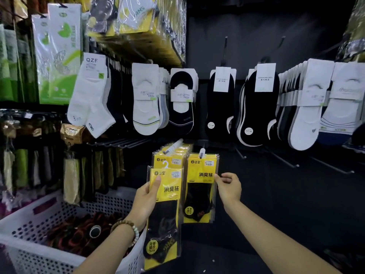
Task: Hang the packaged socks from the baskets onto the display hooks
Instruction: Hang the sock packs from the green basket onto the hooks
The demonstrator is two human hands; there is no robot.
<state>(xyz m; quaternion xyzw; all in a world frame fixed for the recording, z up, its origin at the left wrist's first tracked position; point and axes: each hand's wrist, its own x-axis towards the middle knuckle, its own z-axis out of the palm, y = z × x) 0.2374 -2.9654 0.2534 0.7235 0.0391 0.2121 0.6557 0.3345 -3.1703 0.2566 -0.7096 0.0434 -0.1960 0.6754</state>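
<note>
A person's left hand point(147, 198) grips a yellow-and-black sock pack in clear plastic point(165, 214) by its left edge, thumb across the yellow card. The pack's small white hanger point(166, 165) is not yet on any hook. The right hand point(229, 186) pinches the right edge of a matching hung pack point(199, 186), which dangles from a white-tipped display hook point(201, 152). Just to the left, a stack of the same yellow packs point(177, 153) fills the neighbouring hook. Lower left, a white perforated plastic basket point(67, 211) holds dark bundles, apparently more stock. To the right, bare metal hooks point(284, 158) jut from the dark panel. The job looks partly done: several packs are up, one is in hand, and the basket is not emptied.
</note>
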